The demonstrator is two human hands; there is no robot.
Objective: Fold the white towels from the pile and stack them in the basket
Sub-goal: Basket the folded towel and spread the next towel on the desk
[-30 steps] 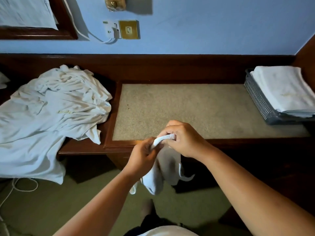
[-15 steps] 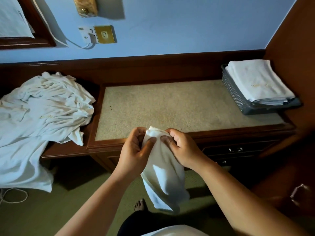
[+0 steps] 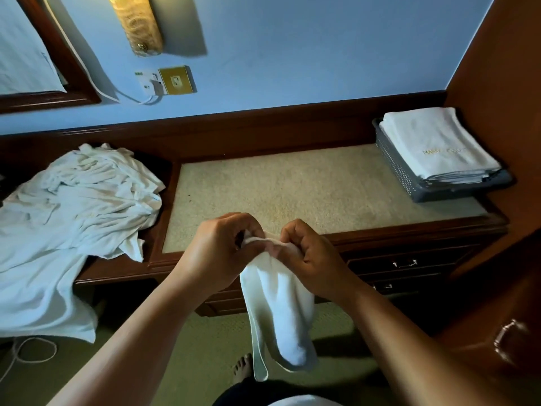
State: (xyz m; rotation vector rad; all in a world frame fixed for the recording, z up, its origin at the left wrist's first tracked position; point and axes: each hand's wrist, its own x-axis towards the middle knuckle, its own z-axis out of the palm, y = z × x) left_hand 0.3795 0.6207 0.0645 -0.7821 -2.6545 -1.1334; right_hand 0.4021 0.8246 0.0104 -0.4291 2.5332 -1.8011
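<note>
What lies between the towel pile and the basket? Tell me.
Head view: only bare beige desktop lies between the pile and the basket; the held towel hangs in front of it.

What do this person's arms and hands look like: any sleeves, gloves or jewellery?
Both are bare. The left hand and right hand wear no gloves, and no ring, watch or bracelet shows. No sleeve covers the left forearm or right forearm within the picture.

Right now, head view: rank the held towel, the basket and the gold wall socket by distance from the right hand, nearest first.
1. The held towel: gripped by the right hand, hanging below it.
2. The basket: back right on the desk top.
3. The gold wall socket: on the blue wall, upper left.
</note>
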